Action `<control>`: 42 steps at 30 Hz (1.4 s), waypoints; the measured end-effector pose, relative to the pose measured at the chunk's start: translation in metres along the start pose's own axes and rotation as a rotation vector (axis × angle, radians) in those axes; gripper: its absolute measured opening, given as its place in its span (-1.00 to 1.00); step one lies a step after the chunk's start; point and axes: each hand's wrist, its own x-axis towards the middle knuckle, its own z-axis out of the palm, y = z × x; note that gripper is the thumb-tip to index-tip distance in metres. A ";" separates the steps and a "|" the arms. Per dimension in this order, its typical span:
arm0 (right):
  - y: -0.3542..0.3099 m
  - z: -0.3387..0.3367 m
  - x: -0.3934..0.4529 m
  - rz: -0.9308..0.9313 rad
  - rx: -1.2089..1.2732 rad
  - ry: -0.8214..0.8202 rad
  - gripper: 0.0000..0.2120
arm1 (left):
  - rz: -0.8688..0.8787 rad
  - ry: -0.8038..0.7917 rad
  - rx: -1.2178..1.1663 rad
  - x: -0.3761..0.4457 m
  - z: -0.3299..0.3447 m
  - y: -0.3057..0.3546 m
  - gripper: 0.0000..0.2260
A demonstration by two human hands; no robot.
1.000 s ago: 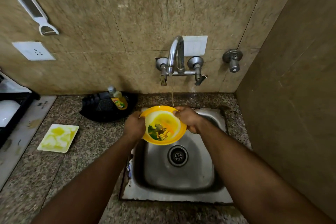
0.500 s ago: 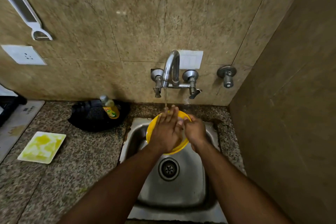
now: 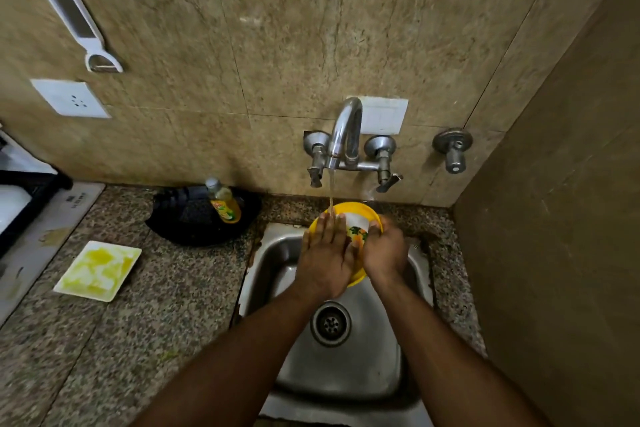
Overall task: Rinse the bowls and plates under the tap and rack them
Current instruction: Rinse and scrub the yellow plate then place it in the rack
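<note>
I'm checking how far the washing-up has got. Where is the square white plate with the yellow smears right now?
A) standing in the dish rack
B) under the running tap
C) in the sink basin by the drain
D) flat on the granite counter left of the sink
D: the square plate lies flat on the counter left of the sink, while both hands work on the yellow bowl under the tap.

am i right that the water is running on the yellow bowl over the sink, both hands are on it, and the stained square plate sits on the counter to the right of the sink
Not quite. The head view shows the stained square plate on the counter to the left of the sink, not the right. The rest holds: water runs from the tap onto the yellow bowl, with the left hand and right hand on it.
</note>
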 end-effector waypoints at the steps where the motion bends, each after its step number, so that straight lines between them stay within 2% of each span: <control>1: 0.004 0.000 -0.002 0.020 -0.013 -0.010 -0.73 | 0.002 -0.029 -0.032 -0.005 0.004 0.003 -0.22; 3: 0.013 -0.002 -0.007 0.042 -0.028 -0.033 -0.71 | 0.081 -0.116 -0.083 -0.012 0.012 0.005 -0.19; 5: 0.016 -0.004 -0.012 0.018 -0.036 -0.040 -0.72 | 0.157 -0.110 -0.045 -0.016 0.019 0.001 -0.23; 8: 0.013 -0.005 -0.013 -0.004 -0.068 -0.041 -0.73 | 0.095 -0.044 0.062 -0.014 0.020 -0.003 -0.29; 11: 0.016 -0.009 -0.013 0.020 -0.081 -0.027 -0.71 | -0.022 -0.007 0.007 -0.005 0.020 -0.004 -0.22; 13: 0.021 -0.009 -0.018 0.049 -0.080 0.010 -0.72 | -0.081 -0.078 -0.025 0.006 0.020 -0.009 -0.20; 16: 0.023 -0.011 -0.017 0.093 -0.049 0.082 -0.71 | -0.029 -0.183 0.003 0.010 0.018 -0.007 -0.23; 19: 0.016 -0.015 -0.012 0.088 -0.006 0.135 -0.69 | 0.022 -0.138 -0.018 0.003 0.020 -0.005 -0.16; 21: 0.012 -0.018 -0.014 0.044 0.032 0.169 -0.68 | 0.017 -0.020 -0.125 0.005 0.020 -0.006 -0.29; 24: 0.016 -0.020 -0.020 0.019 0.082 0.216 -0.67 | -0.220 0.076 -0.323 0.020 0.002 -0.007 -0.42; 27: 0.026 -0.022 -0.022 0.042 0.119 0.245 -0.66 | -0.397 0.185 -0.634 0.026 -0.002 -0.007 -0.78; 29: 0.030 -0.023 -0.021 0.052 0.134 0.271 -0.67 | -0.581 0.209 -1.029 0.021 -0.001 -0.001 -0.83; 31: 0.029 -0.022 -0.019 0.073 0.133 0.288 -0.67 | -0.757 0.158 -1.252 0.014 0.011 0.005 -0.77; 32: 0.028 -0.022 -0.018 0.081 0.131 0.291 -0.66 | -0.768 0.125 -1.307 0.009 0.014 0.009 -0.77; 34: 0.027 -0.021 -0.014 0.086 0.132 0.305 -0.66 | -0.670 0.063 -1.469 0.002 0.015 0.013 -0.79; 36: 0.030 -0.022 -0.011 0.099 0.159 0.326 -0.68 | -0.535 -0.015 -1.659 -0.002 0.013 0.007 -0.68; 38: 0.033 -0.020 -0.009 0.118 0.192 0.337 -0.70 | -0.482 -0.071 -1.722 -0.003 0.004 0.002 -0.63; 40: 0.031 -0.015 -0.013 0.108 0.208 0.329 -0.70 | -0.533 0.008 -1.691 -0.002 -0.002 0.003 -0.75; 42: 0.026 -0.009 -0.023 0.072 0.206 0.299 -0.70 | -0.692 0.193 -1.542 0.008 -0.007 0.000 -0.88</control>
